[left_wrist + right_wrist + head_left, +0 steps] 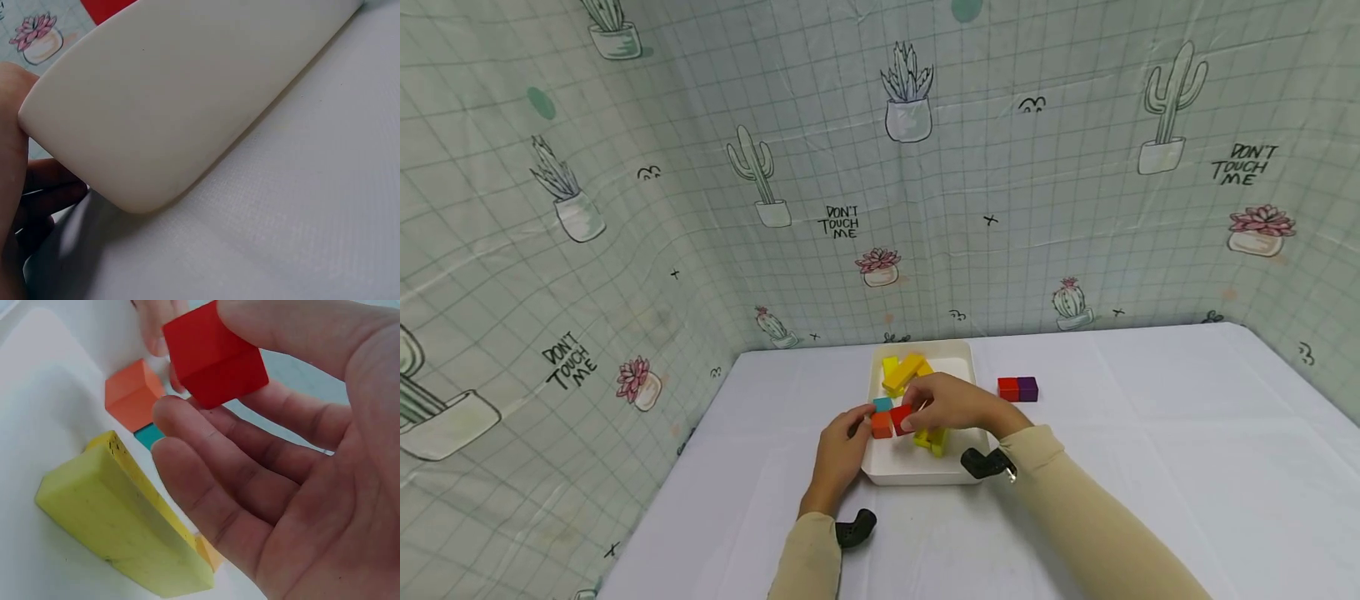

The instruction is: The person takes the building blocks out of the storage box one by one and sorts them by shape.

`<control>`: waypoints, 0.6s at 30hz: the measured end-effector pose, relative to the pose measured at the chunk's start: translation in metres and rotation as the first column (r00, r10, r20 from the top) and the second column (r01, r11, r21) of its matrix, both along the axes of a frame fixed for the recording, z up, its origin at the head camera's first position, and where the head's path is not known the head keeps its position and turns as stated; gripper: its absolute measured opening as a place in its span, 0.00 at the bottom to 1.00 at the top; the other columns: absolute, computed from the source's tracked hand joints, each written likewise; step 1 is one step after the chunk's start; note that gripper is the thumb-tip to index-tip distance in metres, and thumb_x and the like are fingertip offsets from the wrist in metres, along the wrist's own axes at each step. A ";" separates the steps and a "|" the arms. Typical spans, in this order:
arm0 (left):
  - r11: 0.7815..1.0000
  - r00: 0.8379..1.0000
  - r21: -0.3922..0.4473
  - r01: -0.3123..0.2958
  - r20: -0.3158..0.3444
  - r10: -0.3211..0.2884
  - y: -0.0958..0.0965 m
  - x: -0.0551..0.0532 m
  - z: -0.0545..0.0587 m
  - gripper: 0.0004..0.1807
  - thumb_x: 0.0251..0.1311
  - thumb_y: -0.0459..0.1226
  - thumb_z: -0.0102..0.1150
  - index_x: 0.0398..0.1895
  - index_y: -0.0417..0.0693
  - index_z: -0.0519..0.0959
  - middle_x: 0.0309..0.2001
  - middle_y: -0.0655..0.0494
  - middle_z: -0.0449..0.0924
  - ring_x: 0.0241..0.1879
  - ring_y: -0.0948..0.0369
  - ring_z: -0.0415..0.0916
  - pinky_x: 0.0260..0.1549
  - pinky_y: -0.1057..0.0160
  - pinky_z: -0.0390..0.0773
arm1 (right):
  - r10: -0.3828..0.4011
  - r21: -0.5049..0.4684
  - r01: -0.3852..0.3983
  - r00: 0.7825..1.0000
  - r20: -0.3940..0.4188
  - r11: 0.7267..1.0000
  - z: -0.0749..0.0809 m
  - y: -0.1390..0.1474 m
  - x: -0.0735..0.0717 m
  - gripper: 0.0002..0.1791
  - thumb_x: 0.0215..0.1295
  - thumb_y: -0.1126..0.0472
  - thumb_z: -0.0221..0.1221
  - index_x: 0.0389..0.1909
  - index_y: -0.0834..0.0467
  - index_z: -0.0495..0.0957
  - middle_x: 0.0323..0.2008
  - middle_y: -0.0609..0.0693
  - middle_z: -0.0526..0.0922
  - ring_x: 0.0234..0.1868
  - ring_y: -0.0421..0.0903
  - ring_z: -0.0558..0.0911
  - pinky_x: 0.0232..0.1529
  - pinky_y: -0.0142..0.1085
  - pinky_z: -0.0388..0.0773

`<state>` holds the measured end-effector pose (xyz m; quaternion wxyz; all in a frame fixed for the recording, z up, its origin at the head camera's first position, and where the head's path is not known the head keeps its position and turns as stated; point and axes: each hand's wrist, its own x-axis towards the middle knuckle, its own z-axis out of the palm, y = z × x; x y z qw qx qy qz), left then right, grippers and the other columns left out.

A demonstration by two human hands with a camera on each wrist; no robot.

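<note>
In the head view, a white tray point(910, 475) holds several coloured wooden blocks. My right hand point(951, 402) pinches a red cube point(212, 353) with its thumb and fingers above the tray. In the right wrist view, its other fingers are loosely bent beneath the cube. My left hand point(841, 450) grips the tray's left rim, some fingers outside the wall. An orange cube point(882, 425) stands inside, close to the left fingertips. Beside it shows a blue block point(882, 404), partly covered. Yellow blocks point(119, 519) lie under my right hand.
More yellow blocks point(904, 373) are stacked toward the tray's far end. On the white table point(1120, 467), right of the tray, a red cube point(1008, 389) and a purple cube point(1027, 389) sit side by side. A patterned cloth point(962, 183) hangs behind.
</note>
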<state>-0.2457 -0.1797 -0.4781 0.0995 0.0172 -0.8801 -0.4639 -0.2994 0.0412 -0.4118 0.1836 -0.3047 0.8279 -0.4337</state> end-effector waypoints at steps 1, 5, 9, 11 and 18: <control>1.000 1.000 0.000 -0.003 0.001 0.003 0.000 0.000 0.000 0.17 0.73 0.42 0.52 0.61 0.57 0.81 0.55 0.53 0.80 0.58 0.53 0.74 0.62 0.47 0.70 | -0.013 -0.019 0.013 1.000 0.006 1.000 0.000 0.002 0.001 0.13 0.60 0.53 0.70 0.41 0.54 0.82 0.36 0.47 0.84 0.37 0.48 0.81 0.40 0.40 0.80; 1.000 1.000 0.000 -0.017 0.008 0.017 0.002 0.000 0.000 0.17 0.73 0.42 0.53 0.61 0.57 0.81 0.56 0.53 0.80 0.58 0.53 0.74 0.62 0.46 0.70 | -0.074 -0.087 0.078 0.996 0.048 0.993 -0.002 0.011 0.005 0.15 0.61 0.52 0.69 0.44 0.56 0.81 0.39 0.48 0.84 0.37 0.49 0.83 0.43 0.41 0.80; 1.000 1.000 0.006 -0.018 0.001 0.018 0.001 0.002 -0.001 0.17 0.73 0.42 0.52 0.60 0.56 0.82 0.58 0.52 0.79 0.61 0.51 0.72 0.63 0.45 0.69 | -0.115 -0.170 0.131 0.988 0.104 0.977 -0.008 0.020 0.012 0.18 0.62 0.53 0.68 0.48 0.58 0.79 0.42 0.52 0.82 0.39 0.51 0.83 0.45 0.41 0.82; 1.000 1.000 0.008 -0.012 -0.004 0.012 0.001 0.003 -0.002 0.17 0.73 0.42 0.52 0.60 0.56 0.82 0.58 0.52 0.79 0.62 0.51 0.72 0.63 0.45 0.68 | -0.122 -0.206 0.145 0.985 0.122 0.968 -0.008 0.023 0.015 0.18 0.63 0.54 0.67 0.49 0.59 0.79 0.44 0.53 0.81 0.41 0.52 0.83 0.45 0.42 0.83; 1.000 1.000 0.012 -0.007 0.002 0.007 -0.001 -0.001 0.000 0.17 0.72 0.41 0.53 0.60 0.57 0.82 0.55 0.53 0.80 0.57 0.53 0.74 0.62 0.47 0.70 | -0.187 -0.274 0.221 0.972 0.143 0.936 -0.002 0.036 0.017 0.18 0.64 0.54 0.66 0.51 0.59 0.79 0.49 0.55 0.81 0.46 0.56 0.83 0.46 0.43 0.82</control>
